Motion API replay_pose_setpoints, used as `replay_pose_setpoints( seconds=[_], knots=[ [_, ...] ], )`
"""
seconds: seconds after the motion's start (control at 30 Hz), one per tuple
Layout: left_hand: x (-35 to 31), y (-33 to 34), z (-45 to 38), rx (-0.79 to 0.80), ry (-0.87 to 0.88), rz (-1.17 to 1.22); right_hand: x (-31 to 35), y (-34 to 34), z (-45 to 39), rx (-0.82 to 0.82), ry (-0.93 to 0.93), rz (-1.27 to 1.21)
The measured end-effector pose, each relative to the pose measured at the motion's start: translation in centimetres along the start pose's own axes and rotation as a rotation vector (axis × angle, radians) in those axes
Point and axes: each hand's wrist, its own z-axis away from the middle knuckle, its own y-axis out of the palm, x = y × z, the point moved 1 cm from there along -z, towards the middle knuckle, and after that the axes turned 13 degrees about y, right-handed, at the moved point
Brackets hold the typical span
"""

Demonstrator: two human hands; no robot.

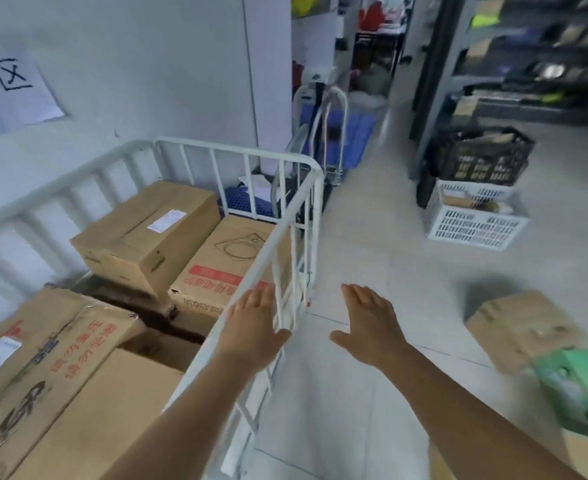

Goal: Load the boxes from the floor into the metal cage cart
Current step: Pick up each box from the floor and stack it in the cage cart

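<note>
Already 4 brown cardboard boxes point(147, 233) fill the white metal cage cart point(251, 271); both left hand point(251, 327) and right hand point(368, 323) hover empty, spread, while 1 floor carton point(524, 327) waits at 3 o'clock.

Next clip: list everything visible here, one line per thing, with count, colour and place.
metal cage cart: one, white, left against the wall
boxes in cart: at least four, brown cardboard
box on floor: one, brown, right
green item: one, blurred, lower right
white crate: one, by the shelves
black crate: one, on the white crate
shelves: grey, upper right
paper sign: white, on wall
left hand: open, empty, over the cart rail
right hand: open, empty, above the floor
</note>
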Motion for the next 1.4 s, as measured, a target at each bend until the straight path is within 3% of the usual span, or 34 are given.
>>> replay_pose_setpoints(
  seconds=[0.37,0.67,1.4],
  knots=[
    [-18.6,8.9,-3.5,0.220,0.325,-0.060,-20.5,2.2,6.5,0.084,0.381,-0.052],
    [-30.4,15.7,-5.1,0.385,0.539,-0.094,-33.7,4.5,13.4,0.093,0.685,-0.194],
    [-51.5,28.3,-18.7,0.660,1.124,-0.253,-49.8,8.3,19.6,0.017,1.509,-0.465]
  ],
)
